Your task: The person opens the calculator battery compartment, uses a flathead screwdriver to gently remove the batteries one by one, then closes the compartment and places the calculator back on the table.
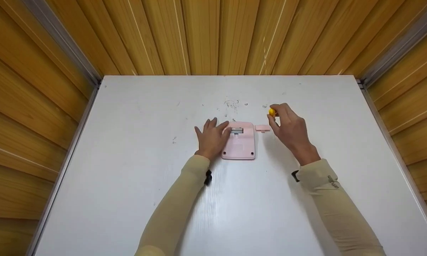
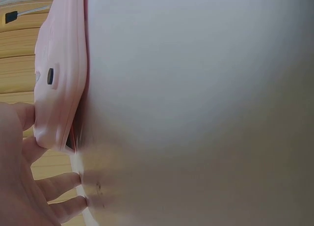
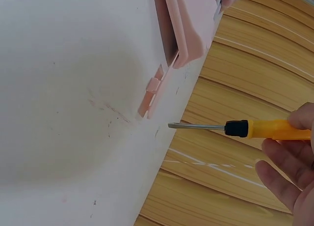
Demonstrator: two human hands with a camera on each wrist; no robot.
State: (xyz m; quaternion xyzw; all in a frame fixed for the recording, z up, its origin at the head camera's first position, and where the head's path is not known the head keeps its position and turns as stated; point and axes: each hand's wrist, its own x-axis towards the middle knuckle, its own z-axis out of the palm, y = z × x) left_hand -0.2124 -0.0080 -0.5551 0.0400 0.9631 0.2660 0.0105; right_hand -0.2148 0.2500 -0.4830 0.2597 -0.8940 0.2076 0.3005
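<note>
A pink device (image 1: 238,145) lies face down on the table, a silvery battery (image 1: 237,130) visible in its uncovered slot. The left hand (image 1: 211,139) has its fingers spread over the device's left edge, thumb near the battery; in the left wrist view, fingers of this hand (image 2: 22,167) touch the pink casing (image 2: 61,83). Beside the device's upper right lies a small pink cover (image 1: 262,128), also in the right wrist view (image 3: 153,88). Above and right of the cover, the right hand (image 1: 291,128) holds a yellow screwdriver (image 3: 267,129) by its handle, the flat metal tip touching nothing.
A white table (image 1: 128,177) fills the middle of the head view, with small dark marks (image 1: 231,104) beyond the device. Wood-patterned walls (image 1: 199,35) with grey metal edging stand at the back and both sides.
</note>
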